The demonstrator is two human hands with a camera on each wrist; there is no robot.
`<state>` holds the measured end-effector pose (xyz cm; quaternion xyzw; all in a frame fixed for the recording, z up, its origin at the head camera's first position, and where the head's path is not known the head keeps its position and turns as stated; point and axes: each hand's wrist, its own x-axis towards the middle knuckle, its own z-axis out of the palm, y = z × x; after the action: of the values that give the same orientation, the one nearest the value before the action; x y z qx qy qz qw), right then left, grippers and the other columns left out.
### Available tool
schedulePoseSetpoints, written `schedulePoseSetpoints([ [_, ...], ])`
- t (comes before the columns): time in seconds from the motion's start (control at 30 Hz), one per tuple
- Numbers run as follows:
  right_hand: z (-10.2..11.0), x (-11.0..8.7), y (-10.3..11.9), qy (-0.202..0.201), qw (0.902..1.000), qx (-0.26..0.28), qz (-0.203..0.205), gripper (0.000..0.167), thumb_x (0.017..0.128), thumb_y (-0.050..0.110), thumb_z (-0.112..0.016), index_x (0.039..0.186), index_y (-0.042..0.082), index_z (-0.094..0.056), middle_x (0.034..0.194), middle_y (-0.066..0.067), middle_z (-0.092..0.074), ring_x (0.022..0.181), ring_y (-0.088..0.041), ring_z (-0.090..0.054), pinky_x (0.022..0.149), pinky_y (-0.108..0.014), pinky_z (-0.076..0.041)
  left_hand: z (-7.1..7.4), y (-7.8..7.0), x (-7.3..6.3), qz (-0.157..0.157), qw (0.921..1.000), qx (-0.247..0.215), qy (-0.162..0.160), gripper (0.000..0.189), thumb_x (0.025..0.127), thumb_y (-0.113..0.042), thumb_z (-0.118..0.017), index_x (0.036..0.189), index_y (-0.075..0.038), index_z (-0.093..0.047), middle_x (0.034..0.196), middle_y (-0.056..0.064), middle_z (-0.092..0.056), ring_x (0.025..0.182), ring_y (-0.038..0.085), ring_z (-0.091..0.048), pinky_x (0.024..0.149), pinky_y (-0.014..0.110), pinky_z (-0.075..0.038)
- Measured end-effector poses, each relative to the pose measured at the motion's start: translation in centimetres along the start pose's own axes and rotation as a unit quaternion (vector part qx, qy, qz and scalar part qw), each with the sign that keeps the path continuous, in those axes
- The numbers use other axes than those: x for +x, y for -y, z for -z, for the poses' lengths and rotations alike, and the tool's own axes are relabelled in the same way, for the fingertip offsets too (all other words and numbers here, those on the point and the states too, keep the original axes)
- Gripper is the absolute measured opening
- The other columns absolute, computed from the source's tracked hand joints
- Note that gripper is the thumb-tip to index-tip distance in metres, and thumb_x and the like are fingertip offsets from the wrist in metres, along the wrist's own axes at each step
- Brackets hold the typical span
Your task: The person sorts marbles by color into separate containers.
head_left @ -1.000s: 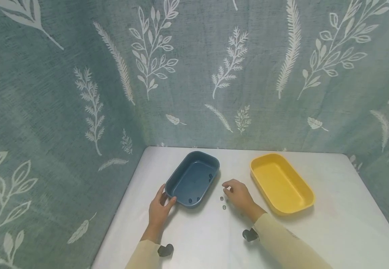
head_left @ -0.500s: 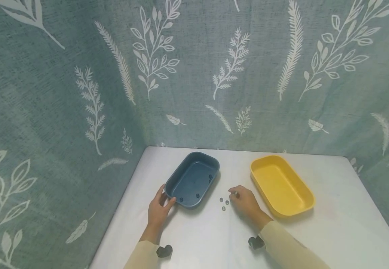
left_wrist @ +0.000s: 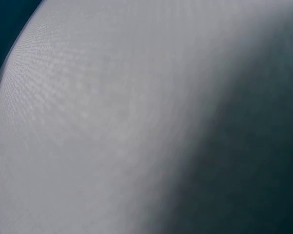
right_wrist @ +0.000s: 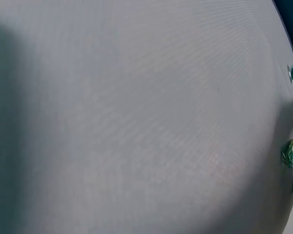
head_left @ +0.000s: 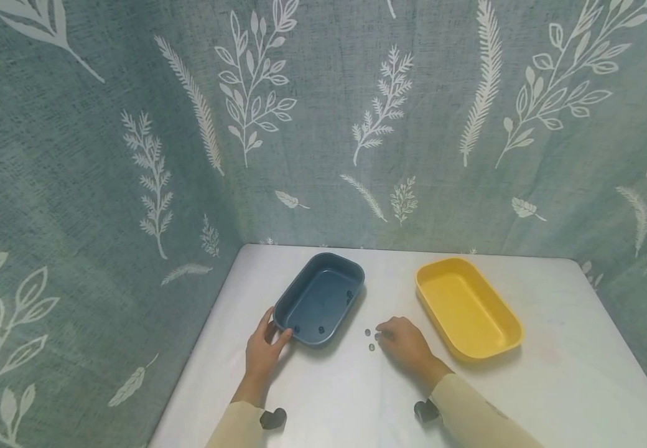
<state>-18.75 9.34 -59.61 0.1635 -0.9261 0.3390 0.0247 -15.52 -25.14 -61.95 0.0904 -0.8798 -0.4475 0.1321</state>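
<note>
In the head view my left hand grips the near left corner of a blue tray, thumb at its front rim and fingers along its left side. Several small marbles lie in that tray. My right hand is low over the table, palm down, fingers bent, fingertips right at a few glass marbles. Its fingers partly hide what is under them, so I cannot tell whether it pinches a marble. In the right wrist view green and blue glass marbles show at the right edge; no fingers appear there.
A yellow tray stands on the white table, to the right of my right hand. Patterned green cloth rises behind and beside the table. The left wrist view shows mostly white tabletop and a dark blur.
My right hand moved right and toward me, then slightly back left over the marbles. Two marbles in the blue tray rolled left along its near end. My left hand stayed at the tray.
</note>
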Motion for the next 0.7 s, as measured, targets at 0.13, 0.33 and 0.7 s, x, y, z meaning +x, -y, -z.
schedulePoseSetpoints([
  [0.13,-0.22,0.12,-0.06,0.008,0.9995,-0.029,0.011,0.018,0.085,0.020,-0.072,0.102,0.015,-0.075,0.095,0.005,-0.068,0.095,-0.019,-0.059,0.089,-0.039,-0.049,-0.01,0.10,-0.01,-0.001,1.0000,-0.003,0.000,0.080,0.083,-0.049,-0.073,0.150,-0.023,-0.038,0.146,0.009,-0.046,0.129,0.033,-0.048,0.111,0.053,-0.030],
  [0.33,-0.37,0.28,0.03,0.008,0.9981,-0.058,0.019,0.015,0.085,0.020,-0.072,0.099,0.015,-0.075,0.091,0.004,-0.068,0.090,-0.019,-0.059,0.086,-0.038,-0.050,-0.04,0.07,0.03,-0.001,1.0000,-0.005,-0.001,0.080,0.083,-0.049,-0.074,0.150,-0.022,-0.038,0.146,0.009,-0.047,0.129,0.033,-0.048,0.110,0.052,-0.030],
  [0.7,-0.75,0.30,-0.01,0.012,0.9976,-0.064,0.025,0.012,0.084,0.018,-0.072,0.096,0.015,-0.076,0.093,0.003,-0.070,0.091,-0.020,-0.060,0.087,-0.038,-0.050,-0.09,0.14,-0.02,-0.006,0.9999,-0.012,-0.004,0.080,0.083,-0.046,-0.075,0.150,-0.022,-0.039,0.147,0.008,-0.046,0.128,0.033,-0.049,0.110,0.052,-0.032],
])
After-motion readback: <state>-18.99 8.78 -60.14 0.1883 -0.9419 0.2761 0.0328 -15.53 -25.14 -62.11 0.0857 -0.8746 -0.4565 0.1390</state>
